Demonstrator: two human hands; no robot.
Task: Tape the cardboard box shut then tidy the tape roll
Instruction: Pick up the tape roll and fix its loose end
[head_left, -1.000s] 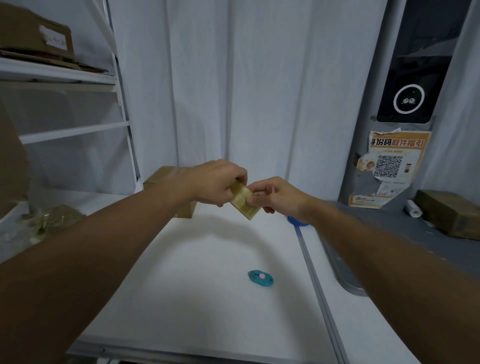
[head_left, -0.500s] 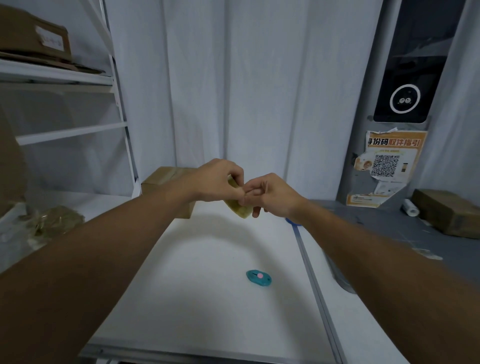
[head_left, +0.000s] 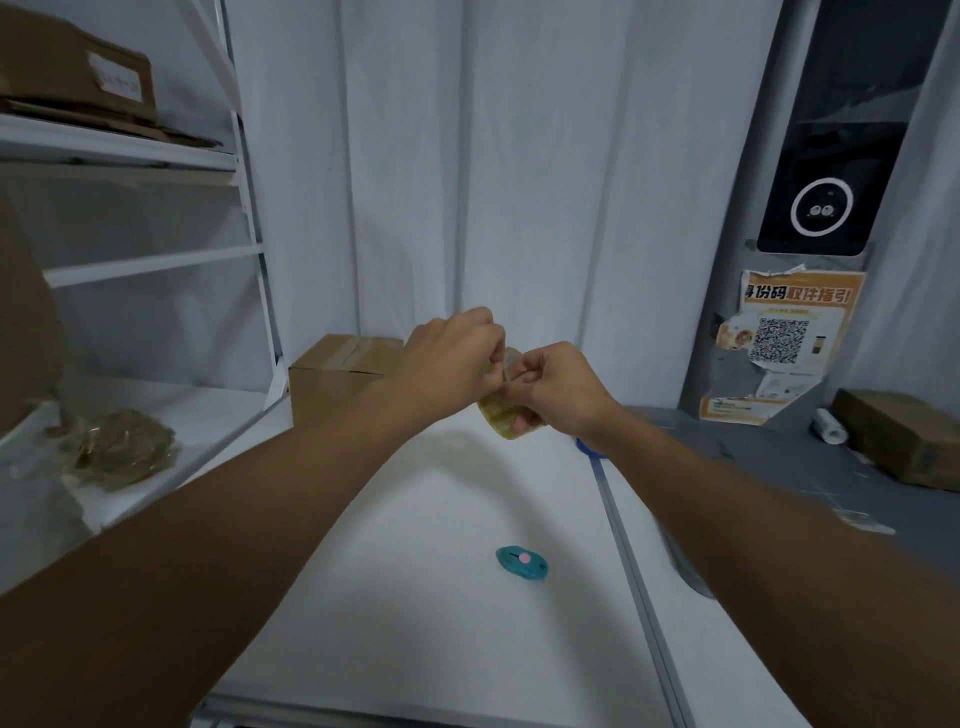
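Both hands meet in the air just in front of the cardboard box (head_left: 332, 379) and to its right, raised off the white table (head_left: 415, 597) it stands on. Between them is the yellowish tape roll (head_left: 497, 415). The right hand (head_left: 563, 392) has its fingers curled round the roll from the side and steadies it. The left hand (head_left: 449, 358) pinches at the roll's upper edge with bent fingertips. That split looks deliberate: 1 hand anchors, the other picks at the rim, probably hunting for the loose end of the tape. Holding the roll up near eye line rather than on the box would make a thin, clear edge easier to find.

Much is covered. Only the lower curve and a sliver of the top of the roll show; the tape end itself, if it has been lifted, is behind the fingers. The left wrist hides the box's right side, and a glossy strip along its top may be tape or glare — I cannot tell which. Well in front of the box, nearer the viewer, lies a small teal cutter (head_left: 521, 562), untouched, ready for the cut.
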